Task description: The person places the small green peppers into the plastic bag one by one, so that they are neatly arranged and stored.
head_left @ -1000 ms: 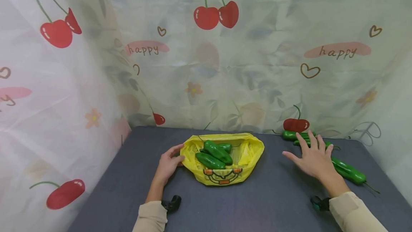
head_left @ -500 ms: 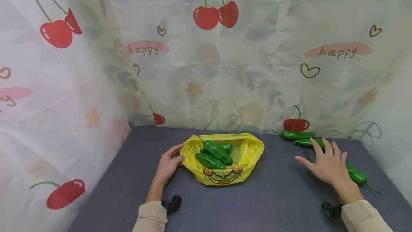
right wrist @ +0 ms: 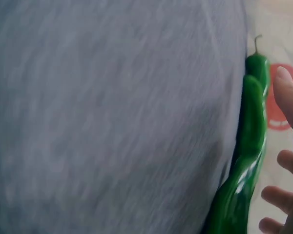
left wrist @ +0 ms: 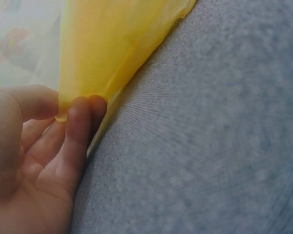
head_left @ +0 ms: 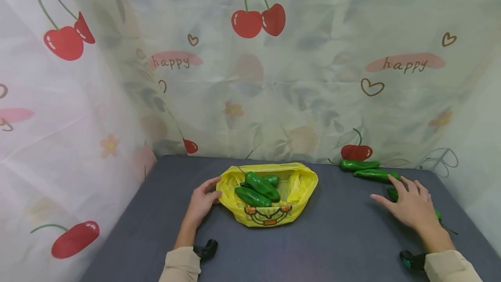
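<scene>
A yellow plastic bag [head_left: 303,206] lies with its mouth spread on the table, several green peppers [head_left: 262,186] heaped inside. My left hand [head_left: 201,203] pinches the bag's left edge between thumb and fingers, as the left wrist view shows the yellow film [left wrist: 102,53] between them. At the right, my right hand [head_left: 412,208] is over a long green pepper [head_left: 392,193], fingers spread and holding nothing; the hand hides most of that pepper. In the right wrist view, green peppers [right wrist: 254,117] lie in a line beside the thumb and fingertips.
Two more green peppers, one at the table's back edge [head_left: 360,166] and one just in front of it [head_left: 375,175], lie beyond my right hand. A printed curtain [head_left: 274,99] hangs behind the dark grey table [head_left: 297,251] and along its left side.
My right hand has moved rightward and slightly nearer, uncovering the two back peppers and covering more of the front one. The left hand keeps its hold on the bag. The head view has shifted slightly.
</scene>
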The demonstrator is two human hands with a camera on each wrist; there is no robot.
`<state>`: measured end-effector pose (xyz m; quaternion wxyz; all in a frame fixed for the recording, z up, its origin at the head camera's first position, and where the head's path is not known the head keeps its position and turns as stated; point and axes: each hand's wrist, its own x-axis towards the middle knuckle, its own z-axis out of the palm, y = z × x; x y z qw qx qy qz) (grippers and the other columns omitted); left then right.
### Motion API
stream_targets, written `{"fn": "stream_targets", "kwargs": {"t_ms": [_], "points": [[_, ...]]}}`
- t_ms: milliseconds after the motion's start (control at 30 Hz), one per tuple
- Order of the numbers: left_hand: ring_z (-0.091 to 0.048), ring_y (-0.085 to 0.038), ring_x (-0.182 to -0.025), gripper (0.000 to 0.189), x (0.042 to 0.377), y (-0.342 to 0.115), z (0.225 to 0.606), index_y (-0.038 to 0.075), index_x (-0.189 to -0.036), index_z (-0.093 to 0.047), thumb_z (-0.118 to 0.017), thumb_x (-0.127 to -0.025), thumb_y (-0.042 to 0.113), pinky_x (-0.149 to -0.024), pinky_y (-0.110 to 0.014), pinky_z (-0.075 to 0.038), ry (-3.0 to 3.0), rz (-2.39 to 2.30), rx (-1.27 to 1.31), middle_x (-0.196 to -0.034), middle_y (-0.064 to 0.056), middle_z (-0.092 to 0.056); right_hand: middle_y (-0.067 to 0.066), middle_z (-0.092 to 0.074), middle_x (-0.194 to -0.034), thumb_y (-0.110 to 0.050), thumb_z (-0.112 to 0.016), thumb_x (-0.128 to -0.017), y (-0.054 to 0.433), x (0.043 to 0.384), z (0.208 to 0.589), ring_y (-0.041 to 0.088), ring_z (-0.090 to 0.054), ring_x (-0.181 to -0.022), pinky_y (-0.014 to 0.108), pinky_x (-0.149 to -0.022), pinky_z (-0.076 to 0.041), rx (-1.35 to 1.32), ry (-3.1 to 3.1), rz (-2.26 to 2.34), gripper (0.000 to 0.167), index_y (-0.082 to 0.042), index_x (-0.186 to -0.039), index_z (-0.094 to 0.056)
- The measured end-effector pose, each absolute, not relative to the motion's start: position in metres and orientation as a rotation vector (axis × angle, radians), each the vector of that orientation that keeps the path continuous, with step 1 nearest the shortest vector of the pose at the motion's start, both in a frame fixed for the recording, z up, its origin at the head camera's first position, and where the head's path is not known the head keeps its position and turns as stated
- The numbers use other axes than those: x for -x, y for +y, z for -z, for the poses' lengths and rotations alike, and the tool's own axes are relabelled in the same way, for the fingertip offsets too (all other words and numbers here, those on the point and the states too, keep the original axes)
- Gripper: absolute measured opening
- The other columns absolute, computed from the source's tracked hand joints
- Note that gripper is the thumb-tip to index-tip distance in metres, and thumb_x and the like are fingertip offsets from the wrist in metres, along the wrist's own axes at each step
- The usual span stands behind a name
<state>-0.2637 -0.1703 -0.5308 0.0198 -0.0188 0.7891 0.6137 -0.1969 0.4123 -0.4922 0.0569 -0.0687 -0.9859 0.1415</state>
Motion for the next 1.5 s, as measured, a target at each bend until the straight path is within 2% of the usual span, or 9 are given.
{"fn": "stream_targets", "kwargs": {"t_ms": [433, 800, 1067, 1267, 1500], "points": [[-0.067, -0.023, -0.111, 0.046, 0.262, -0.170, 0.529, 0.026, -0.142, -0.061, -0.069, -0.096, 0.021, -0.082, -0.032, -0.060, 2.459, -1.894, 0.060, -0.150, -0.007, -0.057, 0.047, -0.032, -0.143, -0.081, -0.052, -0.087, 0.448, 0.185, 0.495, 0.070, -0.025, -0.124, 0.081, -0.087, -0.033, 0.326, -3.068, -0.368, 0.111, -0.003, -0.161, -0.024], [-0.068, -0.022, -0.109, 0.046, 0.262, -0.170, 0.531, 0.026, -0.141, -0.062, -0.069, -0.096, 0.020, -0.081, -0.032, -0.060, 2.455, -1.902, 0.059, -0.149, -0.007, -0.058, 0.051, -0.037, -0.137, -0.080, -0.053, -0.087, 0.467, 0.181, 0.496, 0.072, -0.038, -0.110, 0.076, -0.078, -0.040, 0.323, -3.133, -0.398, 0.112, 0.002, -0.158, -0.025], [-0.069, -0.020, -0.103, 0.046, 0.263, -0.169, 0.530, 0.026, -0.140, -0.062, -0.069, -0.095, 0.019, -0.080, -0.032, -0.060, 2.454, -1.908, 0.062, -0.148, -0.007, -0.059, 0.049, -0.043, -0.134, -0.078, -0.054, -0.089, 0.470, 0.181, 0.496, 0.068, -0.049, -0.106, 0.068, -0.071, -0.047, 0.282, -3.151, -0.403, 0.105, 0.002, -0.154, -0.034], [-0.070, -0.019, -0.103, 0.046, 0.263, -0.169, 0.530, 0.026, -0.140, -0.063, -0.069, -0.095, 0.018, -0.080, -0.032, -0.060, 2.454, -1.912, 0.067, -0.148, -0.007, -0.059, 0.045, -0.046, -0.132, -0.075, -0.055, -0.090, 0.471, 0.181, 0.495, 0.067, -0.050, -0.106, 0.066, -0.070, -0.048, 0.280, -3.162, -0.381, 0.097, 0.002, -0.148, -0.042], [-0.070, -0.020, -0.104, 0.047, 0.263, -0.169, 0.530, 0.025, -0.140, -0.062, -0.068, -0.095, 0.018, -0.081, -0.033, -0.060, 2.454, -1.908, 0.072, -0.148, -0.008, -0.058, 0.044, -0.049, -0.131, -0.062, -0.062, -0.093, 0.470, 0.181, 0.499, 0.065, -0.051, -0.105, 0.067, -0.074, -0.048, 0.260, -3.125, -0.382, 0.085, 0.002, -0.146, -0.045]]}}
